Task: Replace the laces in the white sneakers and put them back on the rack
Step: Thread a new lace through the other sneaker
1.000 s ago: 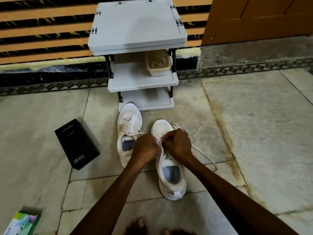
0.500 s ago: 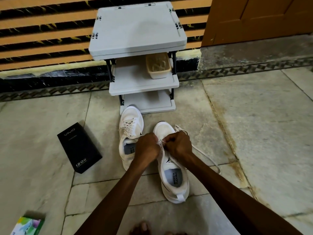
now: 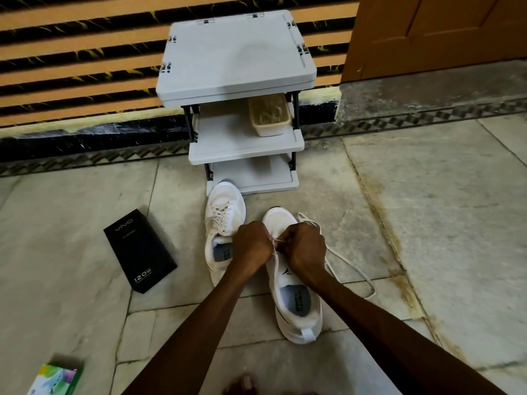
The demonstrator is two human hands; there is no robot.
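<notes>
While both fists crowd over the nearer white mesh sneaker [image 3: 296, 306], I see the right hand [image 3: 303, 249] curled tight, its fingertips pinching a thin white flat lace [image 3: 350, 266] above the eyelets. The left hand [image 3: 252, 243] is curled opposite on the same short taut stretch (its fingertips are hidden from my feed). That sneaker lies on the pale stone floor [image 3: 427, 223], toe toward the grey plastic three-tier rack [image 3: 236, 58], heel tab toward me, with a blue-grey insole and a black side mark showing. Its lace trails loose over the floor on the right. Just left lies the second white sneaker [image 3: 225, 215], laced, its toe at the rack's bottom shelf. A beige plastic basket [image 3: 269, 115] sits on the middle shelf, and a black rectangular carton [image 3: 139, 249] lies well left
</notes>
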